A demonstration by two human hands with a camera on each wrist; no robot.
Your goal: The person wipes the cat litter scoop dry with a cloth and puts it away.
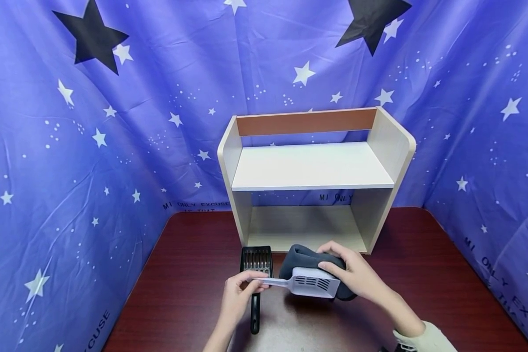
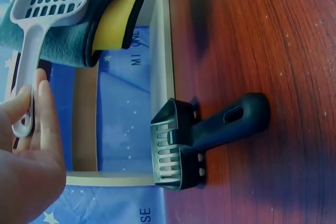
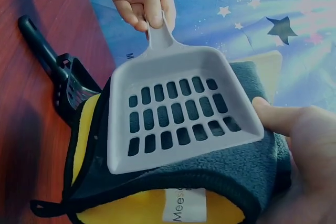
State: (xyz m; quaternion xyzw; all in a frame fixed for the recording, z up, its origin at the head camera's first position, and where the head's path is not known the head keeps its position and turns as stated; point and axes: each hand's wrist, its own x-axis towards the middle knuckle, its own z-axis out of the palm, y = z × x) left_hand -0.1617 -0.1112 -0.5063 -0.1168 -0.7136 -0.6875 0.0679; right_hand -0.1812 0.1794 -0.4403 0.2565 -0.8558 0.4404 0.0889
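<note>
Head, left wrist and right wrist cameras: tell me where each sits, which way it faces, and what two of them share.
Head: on the head, facing forward and down at shelf and table; left hand, right hand and a sleeve show.
Left wrist: on that wrist, facing the gray scoop, cloth and black scoop; left hand at left.
Right wrist: on that wrist, facing the gray scoop; right hand at right, left hand at top.
Both wrist views share the gray scoop, cloth and black scoop.

A person's forearms (image 1: 398, 312) reach forward, the left hand (image 1: 239, 295) pinching between thumb and fingers, the right hand (image 1: 357, 275) gripping close by, thumb and fingers parted.
</note>
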